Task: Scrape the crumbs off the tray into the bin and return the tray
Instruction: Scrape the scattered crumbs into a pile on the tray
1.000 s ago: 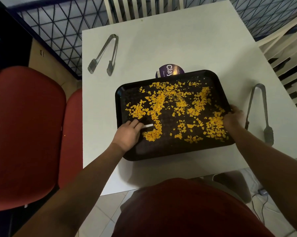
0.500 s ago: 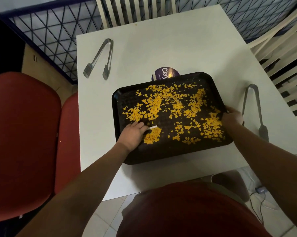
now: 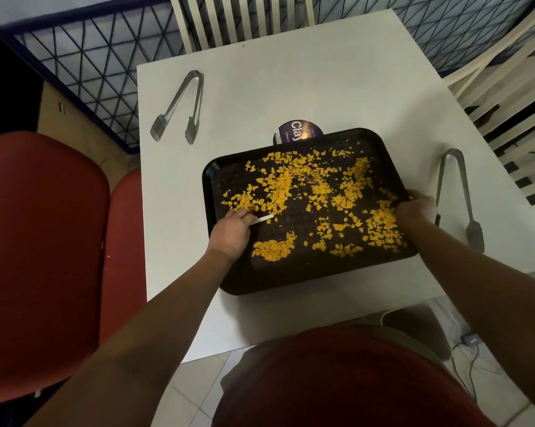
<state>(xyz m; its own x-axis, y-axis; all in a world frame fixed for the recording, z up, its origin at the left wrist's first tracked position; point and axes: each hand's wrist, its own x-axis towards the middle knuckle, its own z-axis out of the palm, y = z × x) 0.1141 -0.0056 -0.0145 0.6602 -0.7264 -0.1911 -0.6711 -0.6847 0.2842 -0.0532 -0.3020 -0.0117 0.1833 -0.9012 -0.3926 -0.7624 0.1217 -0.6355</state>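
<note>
A black tray (image 3: 260, 278) lies on the white table (image 3: 290, 87), strewn with orange crumbs (image 3: 290, 186). A small pile of crumbs (image 3: 272, 249) sits near the tray's front left. My left hand (image 3: 230, 232) rests inside the tray at its left side, closed on a small white scraper (image 3: 263, 219) that points right. My right hand (image 3: 417, 208) grips the tray's right rim. No bin is in view.
Metal tongs (image 3: 179, 107) lie at the table's far left; a second pair of tongs (image 3: 460, 195) lies just right of the tray. A purple round label (image 3: 297, 131) peeks from behind the tray. Red chairs (image 3: 41, 241) stand left, white slatted chairs behind and right.
My left hand with the scraper has shifted away from me toward the tray's left crumbs, leaving a gathered pile near the front. The right hand stays on the rim.
</note>
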